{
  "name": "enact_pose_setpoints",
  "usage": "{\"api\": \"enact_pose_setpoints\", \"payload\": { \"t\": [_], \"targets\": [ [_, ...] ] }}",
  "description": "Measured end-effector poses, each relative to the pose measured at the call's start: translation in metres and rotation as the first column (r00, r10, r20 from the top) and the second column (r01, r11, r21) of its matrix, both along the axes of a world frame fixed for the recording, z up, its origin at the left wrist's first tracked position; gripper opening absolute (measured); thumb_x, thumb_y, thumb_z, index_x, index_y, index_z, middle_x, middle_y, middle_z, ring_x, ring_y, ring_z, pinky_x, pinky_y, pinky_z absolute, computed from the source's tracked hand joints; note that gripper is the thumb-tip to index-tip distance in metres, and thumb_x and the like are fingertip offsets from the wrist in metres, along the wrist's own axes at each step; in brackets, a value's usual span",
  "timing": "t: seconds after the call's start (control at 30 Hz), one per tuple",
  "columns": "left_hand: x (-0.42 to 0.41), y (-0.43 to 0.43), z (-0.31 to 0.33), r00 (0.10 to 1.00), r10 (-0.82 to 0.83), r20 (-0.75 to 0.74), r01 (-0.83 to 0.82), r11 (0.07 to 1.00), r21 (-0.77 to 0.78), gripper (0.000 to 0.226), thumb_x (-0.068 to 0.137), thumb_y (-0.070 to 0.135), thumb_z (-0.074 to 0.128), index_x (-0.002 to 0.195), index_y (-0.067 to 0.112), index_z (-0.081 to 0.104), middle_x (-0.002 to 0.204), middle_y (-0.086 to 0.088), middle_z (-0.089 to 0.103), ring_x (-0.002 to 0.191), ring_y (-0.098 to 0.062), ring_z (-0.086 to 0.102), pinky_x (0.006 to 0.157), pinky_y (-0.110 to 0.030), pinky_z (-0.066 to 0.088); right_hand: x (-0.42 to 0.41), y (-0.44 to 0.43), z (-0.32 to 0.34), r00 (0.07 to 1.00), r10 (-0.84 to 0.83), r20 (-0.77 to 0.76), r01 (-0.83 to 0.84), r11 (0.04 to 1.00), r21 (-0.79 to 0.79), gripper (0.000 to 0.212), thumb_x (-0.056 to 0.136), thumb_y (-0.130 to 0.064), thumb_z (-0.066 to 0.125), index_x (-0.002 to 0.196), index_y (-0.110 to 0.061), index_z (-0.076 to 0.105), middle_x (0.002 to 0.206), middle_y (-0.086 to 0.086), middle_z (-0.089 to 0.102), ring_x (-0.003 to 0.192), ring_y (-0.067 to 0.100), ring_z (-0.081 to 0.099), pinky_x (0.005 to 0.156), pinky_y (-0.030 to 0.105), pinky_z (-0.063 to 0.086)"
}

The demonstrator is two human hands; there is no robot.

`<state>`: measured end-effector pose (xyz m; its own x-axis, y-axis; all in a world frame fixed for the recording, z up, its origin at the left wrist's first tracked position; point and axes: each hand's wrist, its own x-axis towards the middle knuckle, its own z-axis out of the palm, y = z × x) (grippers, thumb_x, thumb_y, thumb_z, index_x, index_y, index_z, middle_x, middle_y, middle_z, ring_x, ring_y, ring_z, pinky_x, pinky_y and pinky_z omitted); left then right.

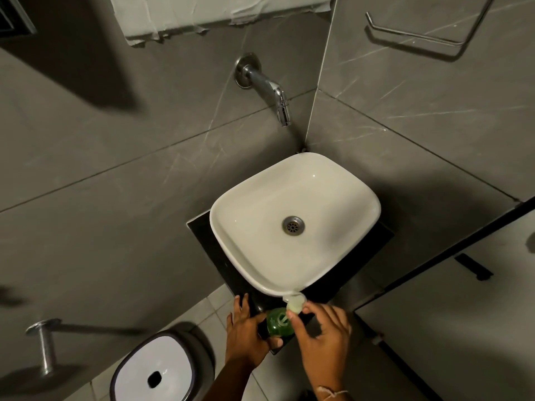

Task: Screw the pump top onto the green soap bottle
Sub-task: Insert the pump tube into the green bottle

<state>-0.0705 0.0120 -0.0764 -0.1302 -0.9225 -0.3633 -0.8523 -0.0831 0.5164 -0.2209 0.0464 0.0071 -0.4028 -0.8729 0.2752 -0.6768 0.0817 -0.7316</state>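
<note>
Head view: green soap bottle (276, 322) stands upright on the near corner of the black counter slab (202, 227), just below the front rim of the white basin (292, 209). The left hand (246, 332) wraps the bottle body, fingers behind and thumb in front. The right hand (324, 334) pinches the pale pump top (295, 303) between thumb and fingertips at the bottle neck; whether the threads are engaged cannot be told.

Handling, as a judgement: the bottle is likely light, rigid plastic, possibly slick with soap. Hold the body firmly at mid-height and turn only the collar of the pump, not its spout, to avoid cross-threading or snapping the nozzle.

Clearances: the pump spout sits touching or just beside the basin rim, limiting rotation on that side. The slab edge lies directly under the bottle, with a white-lidded bin (153, 369) and floor tiles below. Open room exists toward the person.
</note>
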Motion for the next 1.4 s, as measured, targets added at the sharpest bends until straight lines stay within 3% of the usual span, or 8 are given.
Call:
{"api": "enact_pose_setpoints", "payload": {
  "t": [0.27, 0.43, 0.6, 0.7, 0.8, 0.97, 1.17, 1.4],
  "targets": [
    [0.002, 0.001, -0.002, 1.000, -0.020, 0.008, 0.021, 0.999, -0.040, 0.061, 0.065, 0.057, 0.071, 0.122, 0.047, 0.054, 0.162, -0.006, 0.005, 0.148, -0.026, -0.013, 0.120, -0.053, 0.008, 0.007, 0.006, -0.032, 0.990, 0.124, -0.066, -0.107, 0.971, 0.215, 0.033, 0.066, -0.042, 0.083, 0.095, -0.030, 0.075, 0.081, -0.010, 0.065, 0.082, 0.022, 0.056, 0.072, 0.040, 0.045],
    [0.003, 0.002, -0.003, 0.999, -0.035, 0.041, 0.037, 0.998, -0.052, 0.061, 0.068, 0.056, 0.066, 0.126, 0.045, 0.051, 0.162, -0.005, 0.004, 0.148, -0.026, -0.014, 0.121, -0.052, 0.007, 0.003, 0.006, -0.037, 0.978, 0.205, -0.042, -0.185, 0.941, 0.282, 0.059, 0.065, -0.054, 0.078, 0.120, -0.046, 0.060, 0.088, -0.019, 0.055, 0.087, 0.008, 0.046, 0.077, 0.034, 0.040],
    [0.001, 0.003, -0.005, 0.999, -0.021, 0.042, 0.023, 0.999, -0.042, 0.063, 0.069, 0.057, 0.069, 0.127, 0.043, 0.051, 0.162, -0.005, 0.003, 0.148, -0.025, -0.015, 0.121, -0.051, 0.004, 0.003, -0.006, -0.039, 0.985, 0.170, 0.036, -0.174, 0.960, 0.220, 0.029, 0.059, -0.041, 0.086, 0.083, -0.031, 0.071, 0.076, -0.025, 0.050, 0.078, 0.005, 0.044, 0.067, 0.036, 0.049],
    [0.002, 0.004, -0.007, 0.999, -0.019, 0.049, 0.022, 0.999, -0.049, 0.063, 0.069, 0.055, 0.070, 0.127, 0.043, 0.051, 0.162, -0.004, 0.004, 0.148, -0.025, -0.015, 0.121, -0.051, 0.003, 0.007, -0.008, -0.043, 0.989, 0.130, 0.071, -0.142, 0.968, 0.206, 0.040, 0.054, -0.052, 0.082, 0.063, -0.030, 0.051, 0.063, -0.017, 0.045, 0.073, 0.003, 0.044, 0.058, 0.027, 0.041],
    [0.002, 0.004, -0.007, 0.998, -0.028, 0.062, 0.032, 0.998, -0.059, 0.060, 0.069, 0.052, 0.068, 0.126, 0.044, 0.051, 0.162, -0.004, 0.005, 0.148, -0.025, -0.015, 0.121, -0.051, 0.004, 0.014, -0.008, -0.045, 0.994, 0.067, 0.090, -0.085, 0.973, 0.217, 0.048, 0.051, -0.059, 0.079, 0.065, -0.033, 0.040, 0.061, -0.017, 0.041, 0.067, 0.006, 0.041, 0.059, 0.032, 0.040],
    [0.003, 0.003, -0.007, 0.998, -0.030, 0.058, 0.034, 0.997, -0.067, 0.061, 0.068, 0.056, 0.066, 0.126, 0.044, 0.052, 0.162, -0.004, 0.006, 0.148, -0.025, -0.014, 0.121, -0.053, 0.005, 0.008, -0.004, -0.049, 0.976, 0.163, 0.147, -0.189, 0.965, 0.182, 0.040, 0.063, -0.046, 0.081, 0.099, -0.040, 0.064, 0.079, -0.022, 0.048, 0.086, -0.001, 0.045, 0.065, 0.018, 0.038],
    [0.002, 0.004, -0.010, 0.996, -0.028, 0.082, 0.034, 0.997, -0.072, 0.056, 0.070, 0.049, 0.068, 0.123, 0.039, 0.055, 0.162, -0.004, 0.006, 0.148, -0.025, -0.014, 0.121, -0.050, 0.003, 0.019, -0.009, -0.042, 0.992, 0.033, 0.121, -0.058, 0.976, 0.208, 0.055, 0.050, -0.054, 0.082, 0.062, -0.028, 0.034, 0.060, -0.014, 0.039, 0.069, 0.017, 0.045, 0.060, 0.037, 0.044],
    [0.003, 0.004, -0.013, 0.997, -0.035, 0.073, 0.042, 0.995, -0.094, 0.058, 0.065, 0.056, 0.062, 0.120, 0.042, 0.055, 0.162, -0.005, 0.008, 0.148, -0.025, -0.013, 0.121, -0.053, 0.007, 0.008, -0.004, -0.048, 0.966, 0.174, 0.190, -0.206, 0.965, 0.161, 0.042, 0.059, -0.039, 0.084, 0.095, -0.051, 0.066, 0.085, -0.021, 0.056, 0.089, 0.009, 0.051, 0.075, 0.014, 0.044]
  ]
}}
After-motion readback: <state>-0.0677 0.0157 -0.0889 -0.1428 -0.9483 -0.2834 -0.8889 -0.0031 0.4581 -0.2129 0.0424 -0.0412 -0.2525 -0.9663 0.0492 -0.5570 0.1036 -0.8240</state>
